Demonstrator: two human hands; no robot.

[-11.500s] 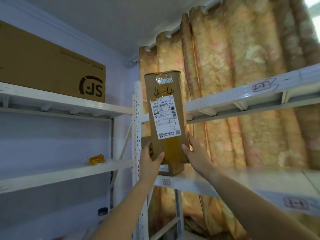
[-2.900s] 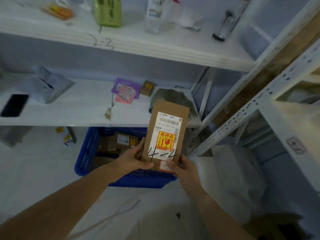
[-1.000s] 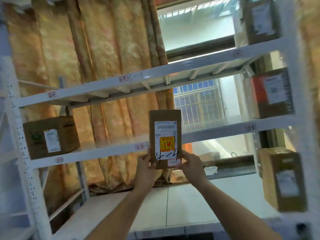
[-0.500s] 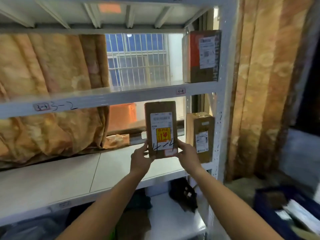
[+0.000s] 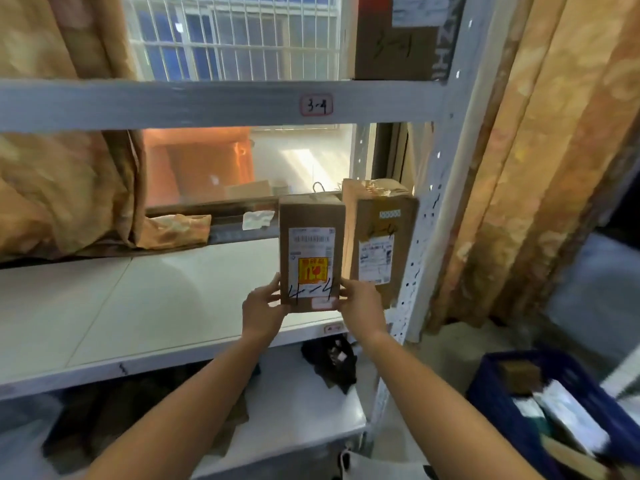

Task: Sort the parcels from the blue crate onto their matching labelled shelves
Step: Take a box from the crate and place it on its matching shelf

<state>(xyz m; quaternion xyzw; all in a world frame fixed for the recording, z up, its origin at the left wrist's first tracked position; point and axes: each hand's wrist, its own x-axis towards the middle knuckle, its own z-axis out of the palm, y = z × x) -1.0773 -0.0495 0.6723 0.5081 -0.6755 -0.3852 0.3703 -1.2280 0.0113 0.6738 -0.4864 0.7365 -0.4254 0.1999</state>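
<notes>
I hold a flat brown cardboard parcel (image 5: 311, 251) upright, with "4-4" handwritten under its white label and orange sticker. My left hand (image 5: 261, 311) grips its lower left edge and my right hand (image 5: 360, 306) its lower right edge. The parcel is over the front right part of a white shelf (image 5: 145, 306). Just behind it on the right stands another brown parcel (image 5: 379, 240) marked "4-4". The blue crate (image 5: 498, 400) sits on the floor at the lower right with several parcels inside.
The shelf above carries a "3-4" tag (image 5: 316, 105) and a brown box (image 5: 394, 36). A white perforated upright (image 5: 427, 216) stands right of the parcels. Patterned curtains (image 5: 540, 161) hang on both sides. Dark items (image 5: 329, 362) lie on the lower shelf.
The view has come closer to the right end of the shelves. The held parcel has moved toward the shelf, beside the standing "4-4" parcel. Both hands keep their grip.
</notes>
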